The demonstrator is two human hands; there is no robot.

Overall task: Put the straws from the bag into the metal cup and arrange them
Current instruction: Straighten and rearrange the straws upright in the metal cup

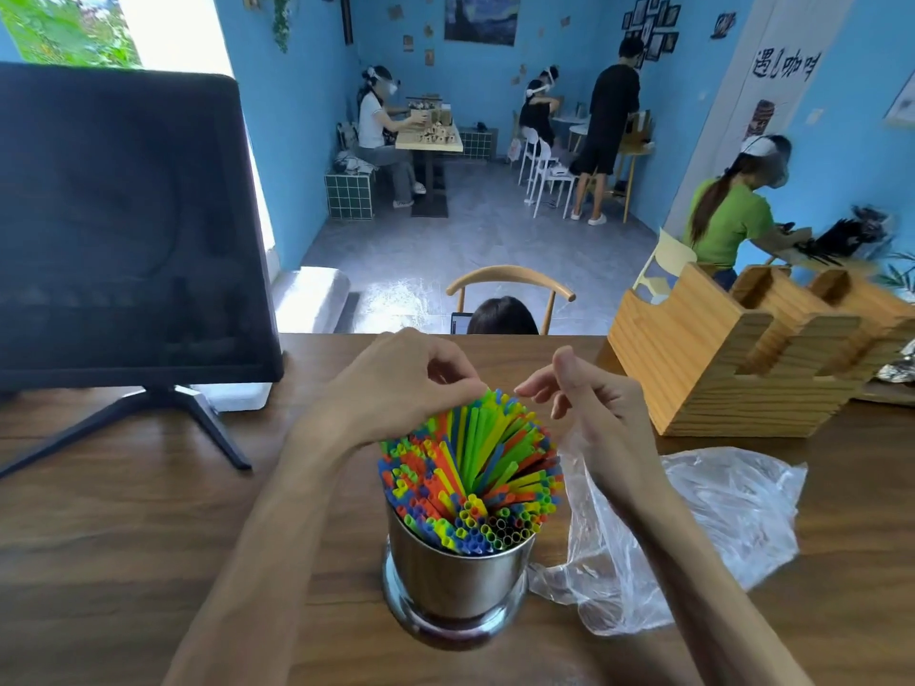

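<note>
Fingers (458,383) of 2 hands touch straws (470,467) in 1 metal cup (458,581).

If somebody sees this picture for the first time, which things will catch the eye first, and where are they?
First, the bright multicoloured plastic straws fanning out of the shiny metal cup at the front centre of the brown wooden table. The two bare hands, left hand and right hand, are at the straw tips, and the crumpled clear plastic bag lies right of the cup.
</note>
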